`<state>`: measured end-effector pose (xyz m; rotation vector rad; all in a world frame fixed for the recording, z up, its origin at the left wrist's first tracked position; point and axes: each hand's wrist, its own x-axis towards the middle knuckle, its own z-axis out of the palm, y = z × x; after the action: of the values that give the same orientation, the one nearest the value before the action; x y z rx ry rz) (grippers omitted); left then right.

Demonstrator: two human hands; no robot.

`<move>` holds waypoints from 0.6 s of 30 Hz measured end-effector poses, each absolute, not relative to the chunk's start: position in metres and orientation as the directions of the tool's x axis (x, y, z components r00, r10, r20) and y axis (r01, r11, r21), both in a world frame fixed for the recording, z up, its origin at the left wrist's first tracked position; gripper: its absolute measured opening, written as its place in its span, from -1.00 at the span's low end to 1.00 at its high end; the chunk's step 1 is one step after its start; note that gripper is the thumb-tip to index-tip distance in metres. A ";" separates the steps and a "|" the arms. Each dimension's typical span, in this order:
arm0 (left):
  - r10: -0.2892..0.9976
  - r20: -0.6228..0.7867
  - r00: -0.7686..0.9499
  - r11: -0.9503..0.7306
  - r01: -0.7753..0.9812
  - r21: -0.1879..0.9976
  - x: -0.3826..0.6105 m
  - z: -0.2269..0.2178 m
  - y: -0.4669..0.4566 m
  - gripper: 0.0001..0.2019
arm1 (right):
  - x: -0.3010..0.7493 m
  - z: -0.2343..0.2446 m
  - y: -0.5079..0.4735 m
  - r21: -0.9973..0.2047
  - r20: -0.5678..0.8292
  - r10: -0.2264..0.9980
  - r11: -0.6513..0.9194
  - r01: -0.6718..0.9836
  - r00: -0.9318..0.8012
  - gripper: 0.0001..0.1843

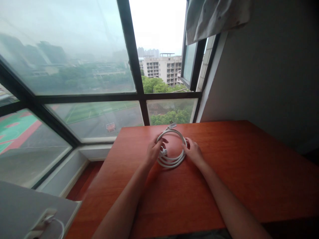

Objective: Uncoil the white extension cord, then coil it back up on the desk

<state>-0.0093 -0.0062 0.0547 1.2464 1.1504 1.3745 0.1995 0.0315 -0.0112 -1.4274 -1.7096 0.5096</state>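
Observation:
A white cable (174, 132) lies wound into a round coil on the reddish wooden table (236, 166), with a small plug end sticking out toward the window. My left hand (154, 151) rests on the coil's left side, thumb and fingers closed on the strands near a white connector. My right hand (193, 151) holds the coil's right side, fingers curled against the loops.
Big dark-framed windows (134, 66) stand just behind the table's far edge. A grey wall (269, 73) runs along the right. A pale cloth (216, 16) hangs at the top. At bottom left sits a grey surface with a white socket and cord (45, 222).

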 end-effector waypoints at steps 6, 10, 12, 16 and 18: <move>0.986 0.146 -0.082 -0.148 -0.030 0.988 -0.013 0.054 -0.005 -0.61 | 0.205 0.009 0.031 -0.994 0.079 0.992 0.086 -0.064 0.100 -0.56; 0.985 0.156 -0.074 -0.156 -0.004 0.988 -0.016 0.054 -0.005 -0.62 | 0.211 0.021 0.029 -0.966 0.001 0.999 -0.012 -0.259 -0.052 -0.65; 0.986 0.159 -0.058 -0.159 -0.002 0.987 -0.018 0.055 -0.006 -0.63 | 0.214 0.024 0.029 -0.957 -0.029 0.999 -0.037 -0.286 -0.031 -0.65; 0.986 0.156 -0.056 -0.157 -0.016 0.987 -0.021 0.056 -0.005 -0.68 | 0.222 0.029 0.029 -0.889 -0.097 0.995 -0.102 -0.446 -0.035 -0.70; 0.988 0.142 -0.068 -0.145 -0.031 0.989 -0.023 0.056 -0.004 -0.69 | 0.225 0.031 0.030 -0.847 -0.099 0.992 -0.127 -0.516 -0.082 -0.75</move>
<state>-0.0230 -0.0040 0.0555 1.2563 1.1591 1.3804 0.2247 0.0296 0.0313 -0.8472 -0.7713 1.5426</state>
